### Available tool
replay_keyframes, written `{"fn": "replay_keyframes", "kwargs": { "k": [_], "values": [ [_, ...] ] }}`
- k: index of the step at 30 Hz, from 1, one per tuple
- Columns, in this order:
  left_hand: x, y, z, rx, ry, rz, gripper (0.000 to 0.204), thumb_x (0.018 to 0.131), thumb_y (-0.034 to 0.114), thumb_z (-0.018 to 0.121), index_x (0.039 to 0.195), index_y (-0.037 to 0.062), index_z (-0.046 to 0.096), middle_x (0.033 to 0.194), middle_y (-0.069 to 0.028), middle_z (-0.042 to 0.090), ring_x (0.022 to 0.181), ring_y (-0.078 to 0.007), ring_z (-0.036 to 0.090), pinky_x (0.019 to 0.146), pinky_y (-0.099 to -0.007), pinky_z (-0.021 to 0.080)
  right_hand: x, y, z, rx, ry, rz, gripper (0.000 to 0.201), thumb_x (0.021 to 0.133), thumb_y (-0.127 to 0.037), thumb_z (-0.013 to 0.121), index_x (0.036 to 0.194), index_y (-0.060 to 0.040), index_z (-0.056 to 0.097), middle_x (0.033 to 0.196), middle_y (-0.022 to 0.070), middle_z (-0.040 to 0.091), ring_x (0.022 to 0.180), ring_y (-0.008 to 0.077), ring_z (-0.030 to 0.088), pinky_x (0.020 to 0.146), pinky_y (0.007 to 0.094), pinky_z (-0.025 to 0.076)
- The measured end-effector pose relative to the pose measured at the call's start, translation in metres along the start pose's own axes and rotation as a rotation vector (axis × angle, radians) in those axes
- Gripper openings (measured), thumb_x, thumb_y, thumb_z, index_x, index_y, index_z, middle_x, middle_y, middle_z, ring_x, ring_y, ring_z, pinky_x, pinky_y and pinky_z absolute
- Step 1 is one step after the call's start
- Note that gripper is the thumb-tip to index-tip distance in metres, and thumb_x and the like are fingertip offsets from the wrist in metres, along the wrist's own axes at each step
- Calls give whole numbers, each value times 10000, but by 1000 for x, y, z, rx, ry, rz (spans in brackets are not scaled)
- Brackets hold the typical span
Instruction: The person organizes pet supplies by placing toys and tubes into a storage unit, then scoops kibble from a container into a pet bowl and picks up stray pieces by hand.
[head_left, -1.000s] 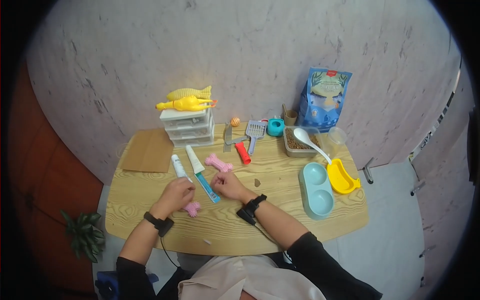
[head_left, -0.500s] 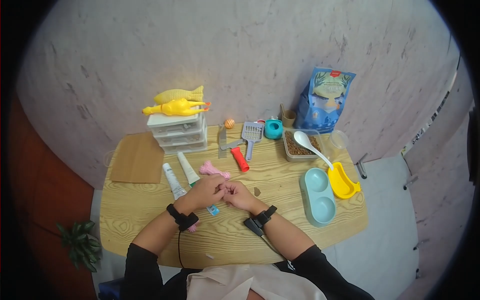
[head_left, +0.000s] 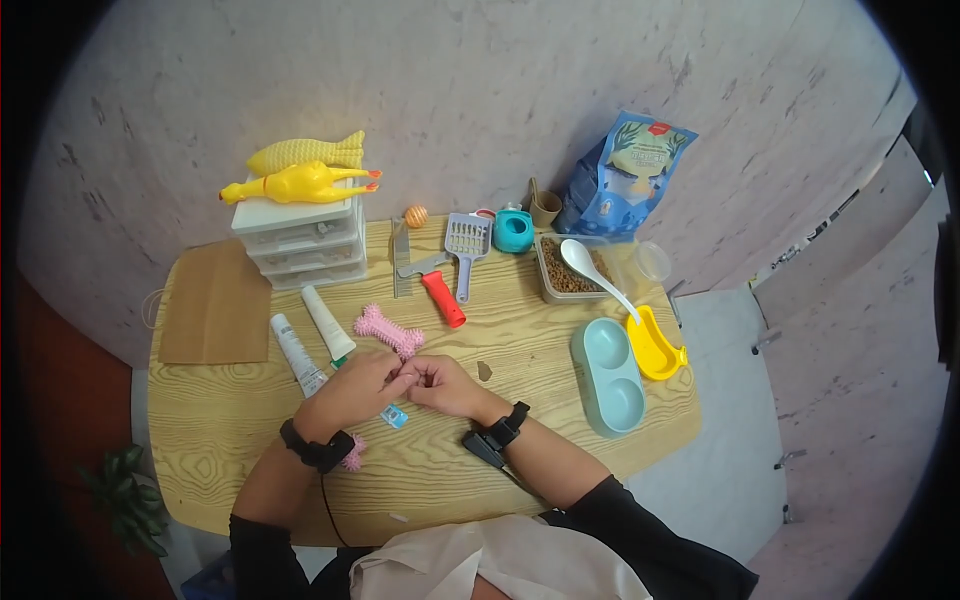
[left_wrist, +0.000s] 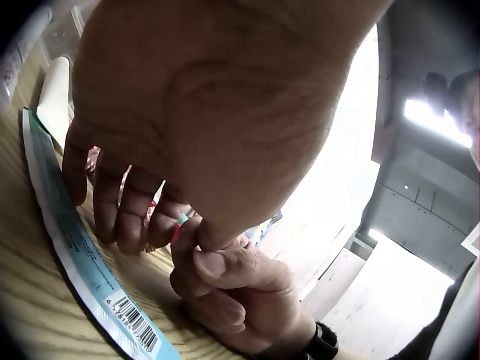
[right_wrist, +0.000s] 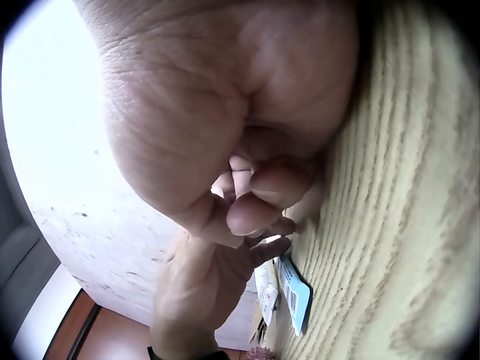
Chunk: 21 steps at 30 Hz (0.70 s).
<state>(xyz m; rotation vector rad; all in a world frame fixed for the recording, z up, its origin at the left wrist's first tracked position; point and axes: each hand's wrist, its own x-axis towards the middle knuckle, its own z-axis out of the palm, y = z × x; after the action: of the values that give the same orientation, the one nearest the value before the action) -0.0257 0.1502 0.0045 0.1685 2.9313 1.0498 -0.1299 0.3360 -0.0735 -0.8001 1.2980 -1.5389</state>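
My left hand and right hand meet over the front middle of the table, fingertips touching. No object shows between them. In the left wrist view, the left fingers bend loosely downward, and the right thumb lies against the left thumb's tip. The right fingers are loosely curled in the right wrist view. Beneath the left hand lies a long blue packet with a barcode, mostly covered in the head view. A pink bone-shaped chew toy lies just beyond the hands. Two white tubes, one plain and one printed, lie left of it.
Behind are a drawer unit topped by a yellow rubber chicken, a red-handled comb and a litter scoop. A kibble box, double bowl, yellow dish and blue food bag stand right.
The hands came together from either side of the blue packet and now touch. The head view has shifted, so the table items appear farther left.
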Motion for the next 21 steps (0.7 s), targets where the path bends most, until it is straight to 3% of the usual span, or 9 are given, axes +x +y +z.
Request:
{"fn": "replay_keyframes", "kwargs": {
  "k": [2, 5, 11, 15, 17, 18, 21],
  "values": [
    [-2, 1, 2, -9, 10, 2, 327, 1002, 291, 648, 927, -27, 644, 918, -238, 684, 896, -442, 651, 791, -510, 503, 1, 8, 1, -43, 30, -119, 233, 955, 74, 655, 1163, -26, 691, 953, -49, 651, 812, 23, 577, 694, 204, 470],
    [-2, 2, 7, 4, -11, 22, 314, 1008, 286, 639, 948, -21, 660, 940, -242, 690, 932, -447, 652, 826, -520, 506, -4, 16, -3, -82, 18, -89, 213, 946, 82, 668, 1130, -25, 680, 972, -38, 654, 858, 27, 579, 746, 210, 481],
    [-3, -5, 14, -17, -176, 36, 239, 980, 246, 661, 1034, 13, 659, 998, -211, 690, 960, -424, 649, 827, -502, 505, -33, 3, 4, -262, 131, -99, 157, 948, 71, 675, 1071, -23, 694, 932, -38, 652, 844, 29, 571, 726, 210, 477],
    [-2, 12, 5, -3, -252, 73, 287, 960, 271, 697, 1103, 24, 668, 1006, -192, 703, 971, -401, 665, 864, -474, 527, -39, 1, 3, -132, 168, -90, 117, 943, 38, 695, 1042, -23, 706, 914, -25, 656, 830, 37, 569, 719, 216, 478],
    [-2, 18, 1, 11, -291, 93, 302, 953, 272, 708, 1123, 26, 668, 999, -186, 704, 965, -393, 667, 870, -469, 529, -64, -42, 13, -443, 199, -46, 109, 926, 6, 715, 1032, -20, 711, 926, 33, 684, 825, 107, 626, 727, 266, 510],
    [-2, 21, 0, 15, -316, 111, 319, 945, 272, 720, 1144, 28, 668, 992, -180, 706, 959, -384, 670, 877, -464, 531, -77, -59, 13, -436, 201, -42, 109, 926, 6, 715, 1032, -20, 711, 926, 33, 684, 825, 107, 626, 727, 266, 510],
    [3, 31, -5, -119, -406, 32, 330, 947, 265, 725, 1171, 29, 664, 1035, -169, 695, 1017, -366, 669, 894, -460, 533, -124, -96, -3, -849, 439, -273, 135, 881, -18, 743, 1012, -22, 713, 972, 125, 702, 898, 275, 682, 791, 368, 541]
  ]
}}
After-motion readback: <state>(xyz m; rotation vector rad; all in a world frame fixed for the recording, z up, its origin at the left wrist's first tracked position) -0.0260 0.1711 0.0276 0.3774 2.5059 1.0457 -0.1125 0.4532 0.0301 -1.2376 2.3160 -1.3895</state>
